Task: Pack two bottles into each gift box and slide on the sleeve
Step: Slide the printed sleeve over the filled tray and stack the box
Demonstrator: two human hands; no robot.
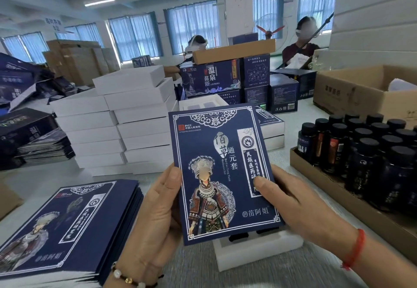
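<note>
I hold a dark blue printed sleeve (220,170) upright in front of me with both hands. My left hand (155,215) grips its left edge, thumb on the front. My right hand (293,202) grips its right edge, thumb pressed on the white label. Right below the sleeve lies a white gift box (255,250) on the table, with two dark bottle caps (239,236) showing at its top edge; the sleeve hides most of it. Several dark bottles (365,157) with black caps stand in a cardboard tray (338,195) at the right.
A stack of flat blue sleeves (67,226) lies at the near left. Stacks of white boxes (126,120) rise behind it. Blue cartons (225,78) and a brown cardboard box (361,93) stand further back. Two people work at the far side.
</note>
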